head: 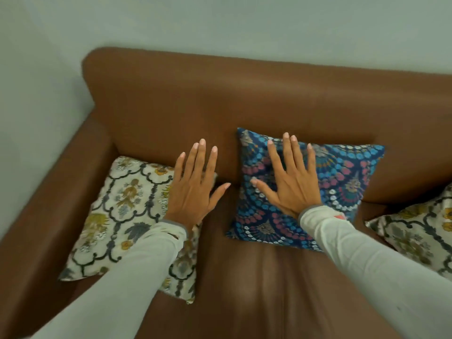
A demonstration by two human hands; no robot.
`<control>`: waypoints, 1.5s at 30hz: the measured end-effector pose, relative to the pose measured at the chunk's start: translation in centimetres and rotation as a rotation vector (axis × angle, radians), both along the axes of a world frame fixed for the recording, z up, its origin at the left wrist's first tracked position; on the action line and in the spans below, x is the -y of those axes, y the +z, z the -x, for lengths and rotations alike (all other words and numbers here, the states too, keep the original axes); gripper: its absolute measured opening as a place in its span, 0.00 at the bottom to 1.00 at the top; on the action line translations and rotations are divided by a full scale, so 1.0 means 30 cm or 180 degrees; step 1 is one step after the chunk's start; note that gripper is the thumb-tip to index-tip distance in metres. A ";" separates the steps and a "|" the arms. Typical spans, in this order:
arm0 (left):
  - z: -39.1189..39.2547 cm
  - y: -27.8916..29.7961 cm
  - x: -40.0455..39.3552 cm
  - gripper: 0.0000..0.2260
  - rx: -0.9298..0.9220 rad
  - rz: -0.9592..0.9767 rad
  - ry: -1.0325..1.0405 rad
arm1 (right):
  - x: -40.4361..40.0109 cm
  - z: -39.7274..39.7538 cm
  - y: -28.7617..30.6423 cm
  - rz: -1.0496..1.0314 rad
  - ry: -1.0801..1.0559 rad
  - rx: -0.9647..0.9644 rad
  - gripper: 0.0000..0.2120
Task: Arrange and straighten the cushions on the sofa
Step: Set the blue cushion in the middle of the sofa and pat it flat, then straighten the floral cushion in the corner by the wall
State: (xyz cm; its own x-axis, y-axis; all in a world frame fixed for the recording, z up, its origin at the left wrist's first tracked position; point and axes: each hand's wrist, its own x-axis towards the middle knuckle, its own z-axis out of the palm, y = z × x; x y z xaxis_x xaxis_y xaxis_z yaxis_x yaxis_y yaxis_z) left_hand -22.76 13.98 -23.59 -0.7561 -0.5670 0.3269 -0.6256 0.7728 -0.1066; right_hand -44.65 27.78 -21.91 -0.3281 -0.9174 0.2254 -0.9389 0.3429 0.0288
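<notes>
A brown leather sofa (pixel 244 113) fills the view. A white floral cushion (pixel 122 211) lies flat in its left corner by the armrest. A blue patterned cushion (pixel 342 182) leans against the backrest at the middle. A second white floral cushion (pixel 420 231) shows at the right edge, partly cut off. My left hand (pixel 195 187) hovers open, fingers spread, over the right edge of the left floral cushion. My right hand (pixel 291 182) is open and lies flat over the left half of the blue cushion. Neither hand grips anything.
A pale wall (pixel 220 25) stands behind the sofa and along its left side. The left armrest (pixel 56 187) runs beside the floral cushion. Bare brown seat (pixel 256 289) lies between and in front of the cushions.
</notes>
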 end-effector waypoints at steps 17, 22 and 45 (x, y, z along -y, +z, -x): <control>-0.766 -0.317 0.320 0.42 -0.1197 -0.3140 0.2621 | 0.363 -0.661 -0.467 -0.0004 -0.1819 0.5124 0.59; -0.759 -0.288 0.225 0.48 -0.2577 -0.3086 0.2586 | 0.295 -0.596 -0.400 0.0213 -0.1056 0.4835 0.41; -0.778 -0.154 0.190 0.56 -0.1627 -0.1232 0.3105 | 0.804 -0.635 -0.157 0.0360 0.0619 0.2052 0.64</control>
